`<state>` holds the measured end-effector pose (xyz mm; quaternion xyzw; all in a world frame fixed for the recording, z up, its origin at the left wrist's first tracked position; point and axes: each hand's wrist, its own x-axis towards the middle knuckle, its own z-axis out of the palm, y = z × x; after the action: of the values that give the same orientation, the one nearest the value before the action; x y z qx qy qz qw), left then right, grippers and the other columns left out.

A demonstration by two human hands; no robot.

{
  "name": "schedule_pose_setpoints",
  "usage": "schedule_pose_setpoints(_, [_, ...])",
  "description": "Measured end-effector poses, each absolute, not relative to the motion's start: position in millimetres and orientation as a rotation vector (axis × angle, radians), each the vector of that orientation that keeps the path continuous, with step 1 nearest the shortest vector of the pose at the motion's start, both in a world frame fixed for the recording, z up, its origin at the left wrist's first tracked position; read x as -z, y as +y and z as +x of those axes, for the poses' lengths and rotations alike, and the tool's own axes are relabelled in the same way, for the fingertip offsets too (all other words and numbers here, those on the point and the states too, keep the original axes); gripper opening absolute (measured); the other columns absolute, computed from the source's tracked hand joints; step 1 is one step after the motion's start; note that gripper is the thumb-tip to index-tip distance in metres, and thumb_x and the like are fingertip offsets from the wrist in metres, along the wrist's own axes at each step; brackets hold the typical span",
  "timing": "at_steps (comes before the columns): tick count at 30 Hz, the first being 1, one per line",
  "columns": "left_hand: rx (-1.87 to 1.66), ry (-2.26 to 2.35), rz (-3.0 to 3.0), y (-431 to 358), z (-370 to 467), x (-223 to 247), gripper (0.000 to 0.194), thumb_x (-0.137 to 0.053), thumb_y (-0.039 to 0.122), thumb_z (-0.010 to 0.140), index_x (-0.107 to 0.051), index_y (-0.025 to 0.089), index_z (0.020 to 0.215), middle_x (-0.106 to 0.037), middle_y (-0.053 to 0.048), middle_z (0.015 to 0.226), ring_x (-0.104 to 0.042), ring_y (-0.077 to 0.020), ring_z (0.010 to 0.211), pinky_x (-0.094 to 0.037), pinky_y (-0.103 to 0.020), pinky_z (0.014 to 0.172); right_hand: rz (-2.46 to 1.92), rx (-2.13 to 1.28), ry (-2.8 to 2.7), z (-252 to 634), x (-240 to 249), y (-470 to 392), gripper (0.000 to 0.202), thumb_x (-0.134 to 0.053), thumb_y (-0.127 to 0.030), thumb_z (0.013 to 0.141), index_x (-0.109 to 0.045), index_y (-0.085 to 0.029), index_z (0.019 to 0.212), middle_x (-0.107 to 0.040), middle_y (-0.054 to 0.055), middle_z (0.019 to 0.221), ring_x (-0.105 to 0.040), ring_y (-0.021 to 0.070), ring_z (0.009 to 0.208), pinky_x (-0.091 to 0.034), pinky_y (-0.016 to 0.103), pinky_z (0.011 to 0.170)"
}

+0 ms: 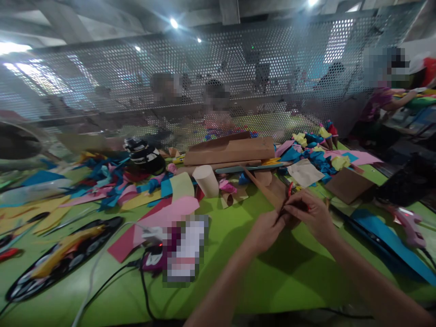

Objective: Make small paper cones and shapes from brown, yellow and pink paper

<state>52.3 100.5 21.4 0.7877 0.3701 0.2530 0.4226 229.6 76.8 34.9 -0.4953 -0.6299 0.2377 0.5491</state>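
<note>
My left hand [269, 229] and my right hand [309, 211] meet over the right half of the green table, fingertips pinched close together. A long piece of brown paper [270, 190] reaches to the fingers of my left hand, which are closed on its near end. Above the fingertips pokes a small red piece [290, 188]; a bit more red shows under my right hand. The fingers of my right hand are closed, but they cover what they hold. Just beyond the hands lie a beige paper sheet [305, 172] and a brown square of paper [350, 185].
A phone [187, 254], blurred out, lies left of my arms by cables. A pink glue gun [410, 225] rests at the right edge. Coloured scraps, a cardboard roll [205, 180] and folded brown paper [231, 150] line the back, before a perforated metal screen [204, 59].
</note>
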Motion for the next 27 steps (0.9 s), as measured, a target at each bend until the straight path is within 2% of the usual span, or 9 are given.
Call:
schedule_pose_setpoints(2, [-0.683, 0.883, 1.856, 101.5, 54.0, -19.0, 0.039, -0.044, 0.046, 0.099, -0.069, 0.017, 0.102, -0.071, -0.007, 0.092, -0.062, -0.0228, 0.084, -0.045, -0.029, 0.074, -1.178, -0.642, -1.401, 227.5, -35.4, 74.7, 0.018, -0.078, -0.04, 0.082, -0.073, -0.029, 0.095, -0.068, 0.004, 0.089, -0.063, 0.0239, 0.086, -0.051, 0.036, 0.079])
schedule_pose_setpoints(4, [-0.752, 0.843, 1.7, 102.9, 54.9, -17.7, 0.039, -0.045, 0.046, 0.098, -0.069, 0.015, 0.096, -0.069, -0.006, 0.089, -0.06, -0.021, 0.083, -0.046, -0.028, 0.076, -1.155, -0.75, -1.324, 226.5, -34.5, 74.1, 0.035, -0.081, -0.04, 0.079, -0.069, -0.03, 0.111, -0.067, 0.003, 0.096, -0.063, 0.0225, 0.09, -0.053, 0.033, 0.078])
schedule_pose_setpoints(6, [-0.815, 0.829, 1.593, 104.2, 54.5, -18.1, 0.041, -0.046, 0.049, 0.097, -0.067, 0.014, 0.091, -0.066, -0.006, 0.086, -0.057, -0.0191, 0.08, -0.046, -0.028, 0.076, -1.121, -0.878, -1.289, 226.9, -31.7, 75.4, 0.048, -0.084, -0.041, 0.076, -0.066, -0.029, 0.119, -0.067, 0.003, 0.101, -0.064, 0.0215, 0.092, -0.053, 0.031, 0.078])
schedule_pose_setpoints(8, [-0.845, 0.844, 1.574, 105.0, 53.0, -19.5, 0.044, -0.046, 0.053, 0.097, -0.065, 0.014, 0.085, -0.063, -0.005, 0.082, -0.054, -0.0181, 0.078, -0.046, -0.027, 0.075, -1.098, -0.999, -1.253, 227.8, -27.7, 77.9, 0.046, -0.085, -0.042, 0.074, -0.068, -0.026, 0.113, -0.069, 0.004, 0.1, -0.065, 0.0206, 0.088, -0.054, 0.03, 0.075])
schedule_pose_setpoints(11, [-0.834, 0.863, 1.598, 104.5, 51.3, -21.2, 0.05, -0.045, 0.059, 0.096, -0.062, 0.016, 0.079, -0.06, -0.004, 0.077, -0.052, -0.0177, 0.077, -0.045, -0.027, 0.073, -1.123, -1.066, -1.196, 228.9, -23.6, 81.1, 0.034, -0.085, -0.046, 0.074, -0.072, -0.022, 0.093, -0.07, 0.002, 0.083, -0.063, 0.0181, 0.072, -0.051, 0.028, 0.064])
schedule_pose_setpoints(15, [-0.823, 0.848, 1.602, 103.1, 52.9, -21.4, 0.049, -0.044, 0.058, 0.096, -0.064, 0.015, 0.083, -0.061, -0.004, 0.079, -0.054, -0.0181, 0.078, -0.045, -0.027, 0.074, -1.197, -1.007, -1.177, 229.3, -25.5, 81.5, 0.033, -0.085, -0.049, 0.071, -0.069, -0.022, 0.077, -0.064, -0.001, 0.066, -0.054, 0.0153, 0.058, -0.042, 0.026, 0.052])
schedule_pose_setpoints(22, [-0.855, 0.847, 1.602, 105.0, 57.9, -17.7, 0.035, -0.048, 0.044, 0.096, -0.07, 0.016, 0.096, -0.069, -0.007, 0.092, -0.061, -0.0218, 0.09, -0.047, -0.029, 0.082, -1.211, -0.981, -1.133, 229.2, -26.4, 80.2, 0.031, -0.084, -0.049, 0.072, -0.068, -0.023, 0.076, -0.062, -0.001, 0.064, -0.054, 0.016, 0.057, -0.041, 0.027, 0.05])
schedule_pose_setpoints(27, [-0.849, 0.892, 1.59, 105.9, 56.1, -13.9, 0.031, -0.051, 0.04, 0.096, -0.068, 0.014, 0.1, -0.066, -0.005, 0.082, -0.057, -0.0172, 0.075, -0.044, -0.026, 0.069, -1.17, -1.063, -1.083, 230.7, -20.5, 81.5, 0.027, -0.084, -0.046, 0.074, -0.07, -0.024, 0.08, -0.067, -0.001, 0.067, -0.057, 0.0168, 0.057, -0.044, 0.028, 0.05])
